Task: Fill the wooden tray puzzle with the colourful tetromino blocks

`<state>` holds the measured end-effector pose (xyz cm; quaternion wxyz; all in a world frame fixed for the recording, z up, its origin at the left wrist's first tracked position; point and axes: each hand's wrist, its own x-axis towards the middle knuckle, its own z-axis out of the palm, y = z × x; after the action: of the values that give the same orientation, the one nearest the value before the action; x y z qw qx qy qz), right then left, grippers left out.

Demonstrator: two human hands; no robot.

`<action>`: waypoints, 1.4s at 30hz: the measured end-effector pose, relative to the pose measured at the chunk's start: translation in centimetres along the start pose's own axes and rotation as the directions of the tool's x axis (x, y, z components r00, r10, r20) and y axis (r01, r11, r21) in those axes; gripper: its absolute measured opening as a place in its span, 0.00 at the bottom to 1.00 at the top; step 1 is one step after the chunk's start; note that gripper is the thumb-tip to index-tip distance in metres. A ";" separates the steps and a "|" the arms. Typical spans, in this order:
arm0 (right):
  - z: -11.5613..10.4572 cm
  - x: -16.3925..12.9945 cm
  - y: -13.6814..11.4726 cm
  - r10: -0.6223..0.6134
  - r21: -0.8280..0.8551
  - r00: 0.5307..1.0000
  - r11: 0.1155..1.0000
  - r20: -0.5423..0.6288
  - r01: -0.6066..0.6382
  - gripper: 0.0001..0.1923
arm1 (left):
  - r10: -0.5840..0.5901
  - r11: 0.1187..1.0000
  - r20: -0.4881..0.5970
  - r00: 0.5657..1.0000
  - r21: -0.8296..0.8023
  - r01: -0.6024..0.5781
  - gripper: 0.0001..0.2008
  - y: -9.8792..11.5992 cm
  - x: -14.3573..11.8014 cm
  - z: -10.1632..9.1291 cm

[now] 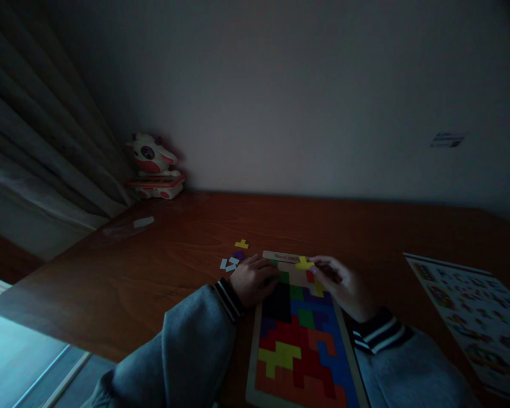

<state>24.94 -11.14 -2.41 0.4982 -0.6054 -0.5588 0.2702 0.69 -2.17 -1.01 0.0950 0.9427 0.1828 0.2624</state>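
Tabletop (344,226), yellow piece (304,264) in right grip (345,288)

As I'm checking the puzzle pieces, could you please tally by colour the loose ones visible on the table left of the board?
Yellow piece: 1
Purple piece: 1
Pale pieces: 3
Total: 5 visible

We had both gray-sleeved arms extended away from us, the left forearm (198,340) slanting from near left toward far right, the right forearm (412,365) from near right toward far left. Our left hand (255,279) lay palm down, fingers bent and pointing right. Our right hand (344,286) was turned inward, thumb and index finger set in a pinch.
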 end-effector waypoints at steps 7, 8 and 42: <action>0.3 0.0 -0.6 -0.066 -0.128 0.997 0.989 0.049 0.072 0.14 | 0.048 0.999 0.007 0.999 0.004 -0.048 0.08 0.0 0.0 0.4; 0.4 0.1 -0.6 -0.069 -0.134 0.996 0.988 0.054 0.076 0.14 | 0.053 0.999 -0.001 0.999 0.009 -0.053 0.08 0.0 0.0 0.4; 3.1 2.1 -1.5 -0.243 -0.704 0.952 0.642 0.188 0.303 0.06 | 0.099 0.995 0.120 0.988 0.019 -0.102 0.12 0.1 0.1 0.3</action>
<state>22.00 -8.42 -1.67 0.2313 -0.6505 -0.7229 -0.0282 0.95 -2.26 -1.23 0.0808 0.9658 0.1324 0.2077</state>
